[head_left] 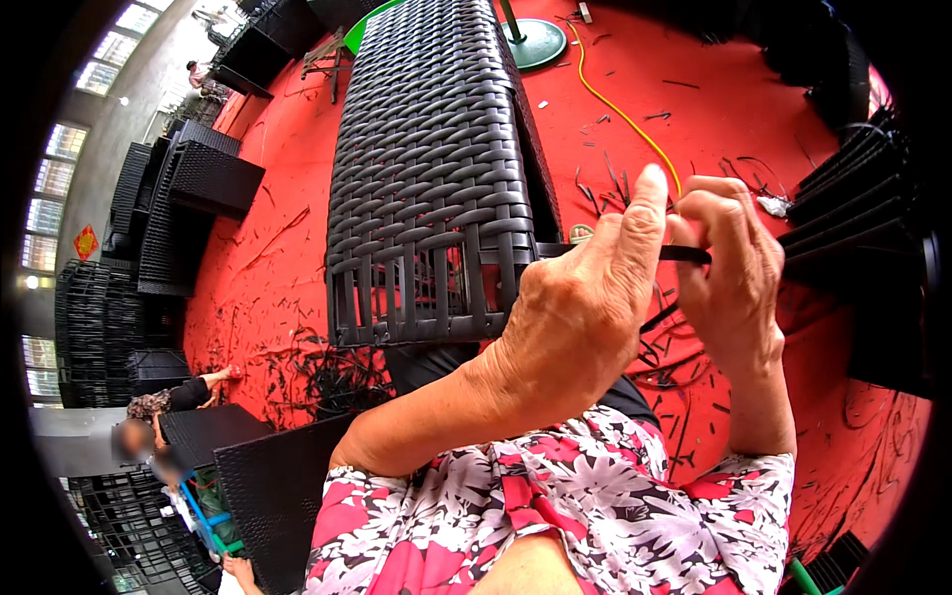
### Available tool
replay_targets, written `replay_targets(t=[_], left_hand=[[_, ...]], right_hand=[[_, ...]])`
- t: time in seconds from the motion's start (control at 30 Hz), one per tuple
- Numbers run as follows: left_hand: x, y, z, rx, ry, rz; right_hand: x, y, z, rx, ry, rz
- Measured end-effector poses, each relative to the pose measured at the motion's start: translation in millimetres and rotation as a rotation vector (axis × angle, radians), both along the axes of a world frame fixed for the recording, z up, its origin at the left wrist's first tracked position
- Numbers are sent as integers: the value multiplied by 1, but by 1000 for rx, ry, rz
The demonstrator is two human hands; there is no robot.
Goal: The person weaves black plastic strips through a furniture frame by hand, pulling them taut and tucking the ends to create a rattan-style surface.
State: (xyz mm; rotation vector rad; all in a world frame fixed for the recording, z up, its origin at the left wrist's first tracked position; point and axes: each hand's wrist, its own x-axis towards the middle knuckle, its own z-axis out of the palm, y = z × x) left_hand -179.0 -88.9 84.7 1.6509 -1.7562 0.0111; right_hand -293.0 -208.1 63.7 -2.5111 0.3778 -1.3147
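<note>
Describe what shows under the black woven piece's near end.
Under the near end of the woven piece, dark fabric shows, with black scraps on the red floor alongside. The piece itself hides most of what lies beneath.

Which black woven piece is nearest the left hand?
The long piece, gappy at its near end, beside the left hand; the dark panels at picture left stand farther away.

Red floor, grey wall, bright windows
The windows run down the left beside a red diamond sign; black furniture stands below, dark scraps litter the floor, and a yellow cord curves near a green base.
</note>
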Motion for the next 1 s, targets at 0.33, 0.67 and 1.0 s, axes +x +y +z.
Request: replay_targets(t=[0.33, 0.67, 1.0], left_hand=[[-3, 3, -18, 77, -229, -21], [-5, 1, -18, -64, -209, 1], [-50, -12, -11, 105, 1107, -287]], right_hand=[[-144, -149, -93, 1211, -408, -242], [-97, -112, 21, -295, -176, -719], [-37, 5, 45, -174, 302, -42]])
